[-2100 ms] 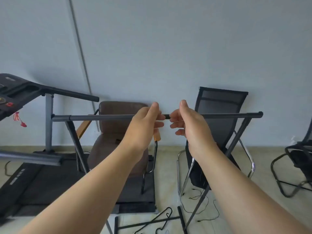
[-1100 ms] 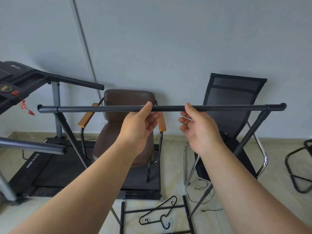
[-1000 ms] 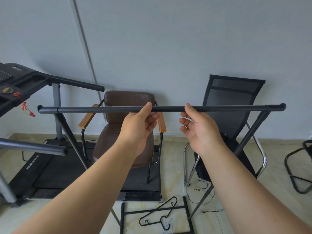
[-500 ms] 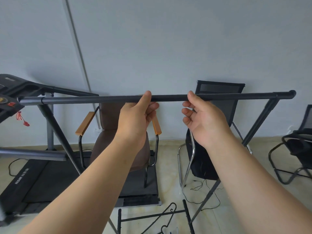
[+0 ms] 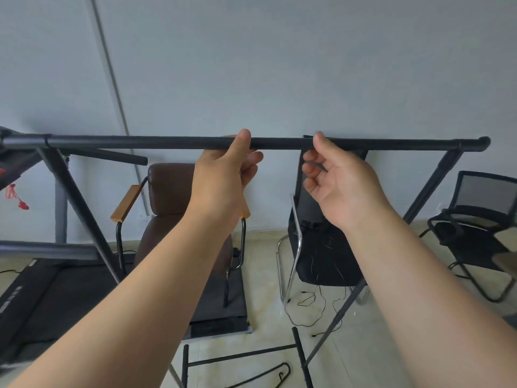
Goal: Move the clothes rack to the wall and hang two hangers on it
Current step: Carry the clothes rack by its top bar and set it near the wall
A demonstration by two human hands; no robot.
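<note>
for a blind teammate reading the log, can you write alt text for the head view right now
Two bare arms reach forward to a black clothes rack's top bar: the left hand grips it, and the right hand is open with only its thumb on the bar. Behind stand a brown chair, a black chair and the wall; a hanger lies on the floor.

Matt black metal clothes rack [image 5: 363, 143], glossy brown leather chair [image 5: 167, 189], chromed chair frame [image 5: 294, 247]
</note>
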